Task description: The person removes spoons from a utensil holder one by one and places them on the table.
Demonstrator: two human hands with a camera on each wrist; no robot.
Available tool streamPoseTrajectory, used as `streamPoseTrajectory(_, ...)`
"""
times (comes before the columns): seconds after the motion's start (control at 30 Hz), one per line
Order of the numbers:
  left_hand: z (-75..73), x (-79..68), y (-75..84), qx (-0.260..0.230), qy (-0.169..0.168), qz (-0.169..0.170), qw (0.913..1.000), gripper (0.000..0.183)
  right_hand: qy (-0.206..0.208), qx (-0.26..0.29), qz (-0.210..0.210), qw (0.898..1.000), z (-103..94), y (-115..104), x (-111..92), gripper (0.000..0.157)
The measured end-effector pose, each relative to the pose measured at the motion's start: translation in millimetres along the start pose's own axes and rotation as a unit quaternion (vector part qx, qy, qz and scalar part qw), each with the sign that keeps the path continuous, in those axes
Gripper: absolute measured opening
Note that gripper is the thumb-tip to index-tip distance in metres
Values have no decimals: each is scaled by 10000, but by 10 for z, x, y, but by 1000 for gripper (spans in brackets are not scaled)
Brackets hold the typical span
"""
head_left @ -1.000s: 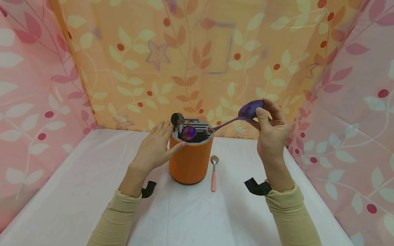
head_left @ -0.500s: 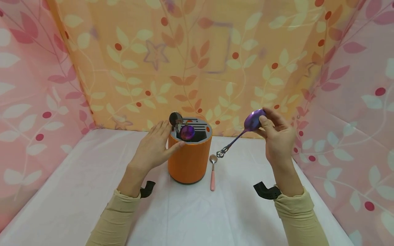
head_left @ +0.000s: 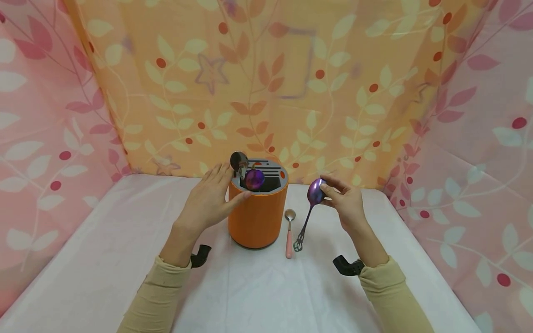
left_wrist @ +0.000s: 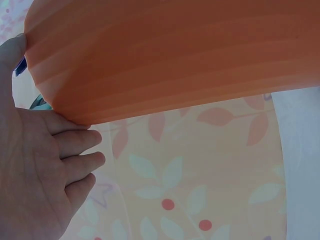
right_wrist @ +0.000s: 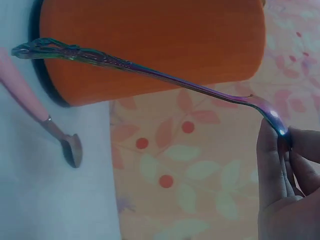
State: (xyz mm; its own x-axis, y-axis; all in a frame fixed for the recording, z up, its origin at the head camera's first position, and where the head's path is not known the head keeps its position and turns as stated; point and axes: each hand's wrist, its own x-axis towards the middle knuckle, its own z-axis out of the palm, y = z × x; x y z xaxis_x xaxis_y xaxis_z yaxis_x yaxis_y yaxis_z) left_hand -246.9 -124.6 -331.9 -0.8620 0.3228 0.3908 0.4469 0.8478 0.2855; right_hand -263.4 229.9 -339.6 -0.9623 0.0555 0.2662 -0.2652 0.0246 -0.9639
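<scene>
My right hand (head_left: 344, 203) pinches a shiny purple spoon (head_left: 315, 192) by the tip of its bowl. The spoon's ornate openwork handle (right_wrist: 75, 52) points down toward the table, to the right of the orange cutlery holder (head_left: 258, 219). My left hand (head_left: 208, 196) rests against the holder's upper left side, fingers straight and thumb at the front rim, as the left wrist view also shows. Out of the holder's slotted grey top rise a silver spoon (head_left: 239, 162) and another purple spoon (head_left: 255, 179); their handles are hidden inside.
A small spoon with a pink handle (head_left: 289, 243) lies on the white tablecloth (head_left: 250, 286) just right of the holder. Floral cloth walls stand at the back (head_left: 283, 60) and on both sides.
The purple spoon has come away from the holder's top and lowered, its handle swinging from pointing left to pointing down. My right hand first went right, then down and left. My left hand stays put.
</scene>
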Motion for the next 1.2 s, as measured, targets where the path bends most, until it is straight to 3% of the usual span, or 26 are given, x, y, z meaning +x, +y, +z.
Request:
streamPoseTrajectory(0.27, -3, 4, 7, 0, -57, -19, 10000, 100, -256, -492, 819, 9951, -57, 344, 155, 41)
streamPoseTrajectory(1.0, -22, 4, 12, 24, -161, -30, 9999, 101, -311, -149, 1875, 9817, -59, 1025, 490, 45)
streamPoseTrajectory(1.2, -21, 6, 6, 24, -143, -20, 9999, 101, -308, -370, 1964, 9793, -33, 1138, 539, 45)
